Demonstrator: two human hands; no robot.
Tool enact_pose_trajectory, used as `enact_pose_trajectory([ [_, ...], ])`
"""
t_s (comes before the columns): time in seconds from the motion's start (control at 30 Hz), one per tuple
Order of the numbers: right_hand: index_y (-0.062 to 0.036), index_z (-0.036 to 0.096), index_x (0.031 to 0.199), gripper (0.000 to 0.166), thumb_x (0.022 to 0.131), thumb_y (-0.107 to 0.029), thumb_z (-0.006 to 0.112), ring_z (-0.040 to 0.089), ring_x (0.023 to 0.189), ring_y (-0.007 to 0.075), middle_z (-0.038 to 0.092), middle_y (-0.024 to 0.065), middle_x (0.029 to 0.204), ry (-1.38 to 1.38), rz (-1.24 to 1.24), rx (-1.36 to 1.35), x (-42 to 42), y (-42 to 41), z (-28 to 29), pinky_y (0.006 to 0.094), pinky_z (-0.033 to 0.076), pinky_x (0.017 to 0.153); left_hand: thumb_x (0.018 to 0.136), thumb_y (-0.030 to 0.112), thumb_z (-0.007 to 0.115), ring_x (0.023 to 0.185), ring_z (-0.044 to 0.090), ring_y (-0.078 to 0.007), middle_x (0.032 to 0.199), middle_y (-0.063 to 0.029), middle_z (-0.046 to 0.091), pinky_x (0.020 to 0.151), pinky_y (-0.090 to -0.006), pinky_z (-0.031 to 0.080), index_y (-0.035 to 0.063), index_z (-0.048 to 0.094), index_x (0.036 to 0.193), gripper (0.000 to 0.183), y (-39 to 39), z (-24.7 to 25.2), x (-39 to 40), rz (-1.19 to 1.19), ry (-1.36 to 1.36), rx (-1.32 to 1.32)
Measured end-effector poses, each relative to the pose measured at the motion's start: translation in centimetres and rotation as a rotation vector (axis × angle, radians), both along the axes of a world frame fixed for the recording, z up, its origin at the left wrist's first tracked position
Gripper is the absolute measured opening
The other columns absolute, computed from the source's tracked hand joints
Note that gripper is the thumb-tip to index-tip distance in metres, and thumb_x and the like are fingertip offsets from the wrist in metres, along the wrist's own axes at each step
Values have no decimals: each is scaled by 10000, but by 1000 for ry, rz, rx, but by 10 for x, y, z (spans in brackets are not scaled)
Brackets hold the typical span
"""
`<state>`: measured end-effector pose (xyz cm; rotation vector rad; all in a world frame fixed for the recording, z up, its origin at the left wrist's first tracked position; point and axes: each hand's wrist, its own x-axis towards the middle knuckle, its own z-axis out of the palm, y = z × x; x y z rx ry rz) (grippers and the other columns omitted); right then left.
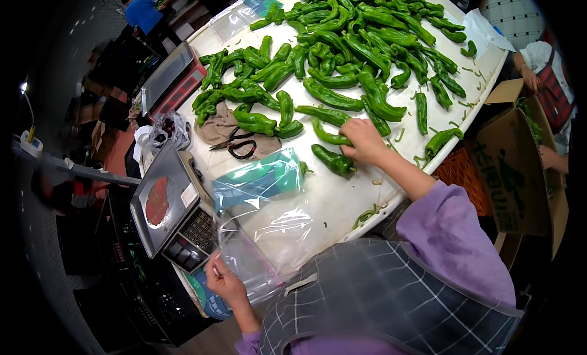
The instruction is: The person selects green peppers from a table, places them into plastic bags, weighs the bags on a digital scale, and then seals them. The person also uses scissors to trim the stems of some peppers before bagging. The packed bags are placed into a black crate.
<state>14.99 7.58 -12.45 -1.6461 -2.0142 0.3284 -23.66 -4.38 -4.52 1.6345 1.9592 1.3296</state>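
My right hand (364,141) grips the end of a curved, light green pepper (326,134) just above the white tabletop. Another green pepper (331,159) lies right below that hand. At the table's near edge, my left hand (224,281) pinches the edge of a clear plastic bag (286,226). The bag has a blue and green printed band and lies flat across the table. A pepper tip with its stem shows beside the printed band. Farther back, a large heap of long green peppers (362,47) spreads over the table.
A digital scale (160,203) stands left of the bag, and a red scale (176,82) sits farther back. Black-handled scissors (240,146) rest on a brown cloth (215,130). An open cardboard box (500,171) is at the right, near another person's hands (550,158).
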Motion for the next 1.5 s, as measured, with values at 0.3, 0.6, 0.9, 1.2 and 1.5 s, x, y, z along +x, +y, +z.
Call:
enact_pose_trajectory([
  [0.3, -39, 499, 1007, 268, 776, -151, 574, 575, 667, 198, 592, 91, 878, 986, 1135, -570, -89, -90, 124, 319, 461, 616, 906, 49, 426, 828, 558, -134, 935, -115, 594, 741, -234, 435, -49, 530, 1055, 207, 38, 39, 30, -4, 80, 394],
  [0.6, -38, 466, 1057, 342, 747, -119, 587, 574, 735, 334, 558, 167, 870, 696, 334, -32, -136, -96, 86, 374, 474, 620, 766, 60, 618, 401, 361, -111, 464, -45, 384, 417, -261, 321, 151, 492, 1229, 488, 14, 45, 49, -185, 379, -135],
  [0.9, -10, 415, 1124, 385, 780, -157, 509, 568, 719, 380, 556, 224, 842, 370, 282, -207, -195, -90, 21, 447, 450, 623, 853, 44, 480, 570, 575, -220, 780, -207, 589, 534, -302, 433, 34, 602, 1041, 225, -8, 13, 54, -572, 366, -103],
  [1.2, -70, 433, 1153, 386, 814, -224, 533, 547, 887, 369, 517, 194, 1057, 299, 347, -46, -220, -64, -7, 417, 456, 765, 719, 82, 595, 885, 550, -262, 998, -121, 562, 755, -331, 444, 16, 510, 1119, 414, -22, -44, -7, -743, 255, -393],
  [1.5, -87, 375, 1282, 597, 820, -442, 506, 584, 747, 234, 599, 154, 854, 166, -855, -529, 31, -137, 51, 383, 465, 689, 643, 184, 680, 771, 542, -214, 787, -25, 555, 833, -348, 430, 60, 546, 910, 324, -37, -110, -65, -780, 414, -34],
])
